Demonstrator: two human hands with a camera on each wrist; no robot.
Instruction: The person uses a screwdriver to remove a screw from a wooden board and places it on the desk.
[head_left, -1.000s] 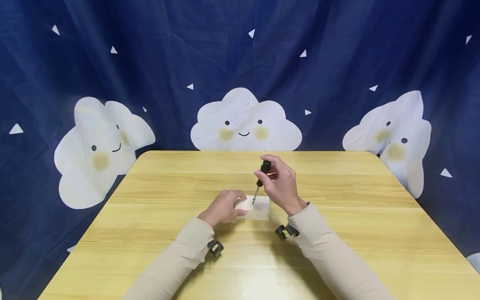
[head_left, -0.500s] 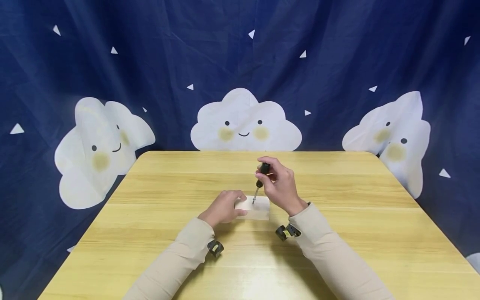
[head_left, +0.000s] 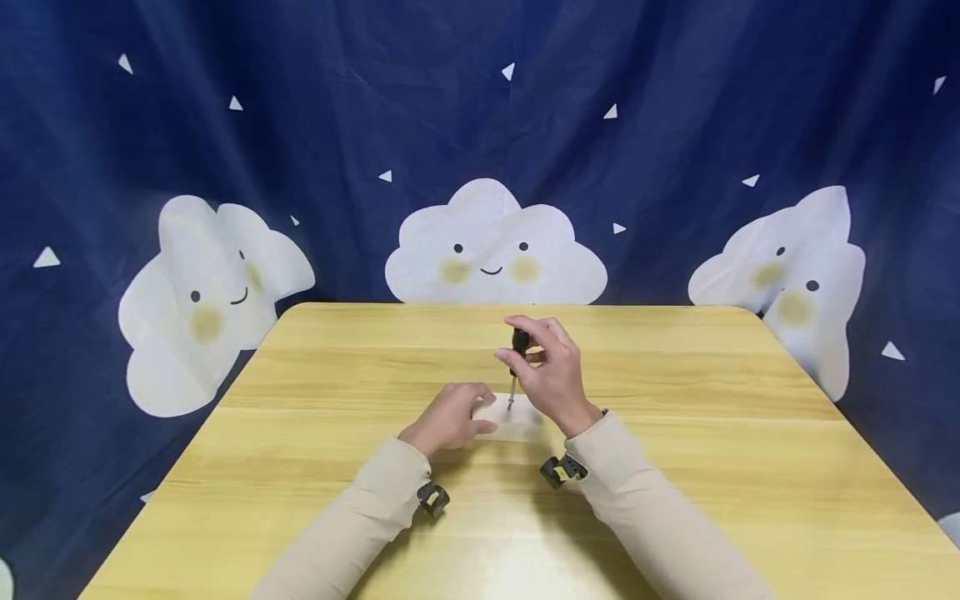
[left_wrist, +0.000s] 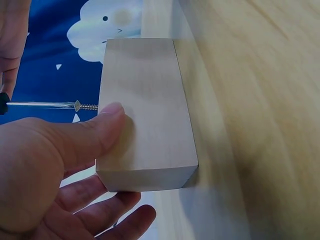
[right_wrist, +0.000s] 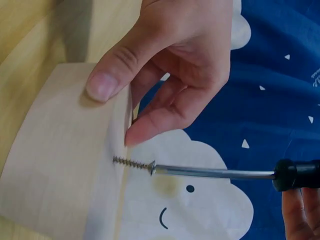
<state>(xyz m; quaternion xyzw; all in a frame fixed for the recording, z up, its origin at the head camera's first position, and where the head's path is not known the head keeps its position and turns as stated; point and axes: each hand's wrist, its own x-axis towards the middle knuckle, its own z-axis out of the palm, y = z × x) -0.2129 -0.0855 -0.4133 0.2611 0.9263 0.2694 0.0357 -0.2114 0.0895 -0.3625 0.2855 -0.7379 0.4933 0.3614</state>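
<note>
A pale wooden block lies on the table under both hands. My left hand grips its left end, thumb on the near face and fingers on the far side. A screw stands point-down at the block's top face, most of its thread showing. The screwdriver's tip meets the screw head. My right hand holds the screwdriver by its black handle, thumb and fingers around it. In the right wrist view, the metal shaft runs in line with the screw.
The light wood table has rounded far corners. Behind it hangs a dark blue curtain printed with white clouds and small triangles. A black camera is worn on the left wrist, another camera on the right.
My right hand has shifted a little to the left, and the screwdriver stands more upright. The left hand keeps its grip on the block. The head view has shifted slightly.
</note>
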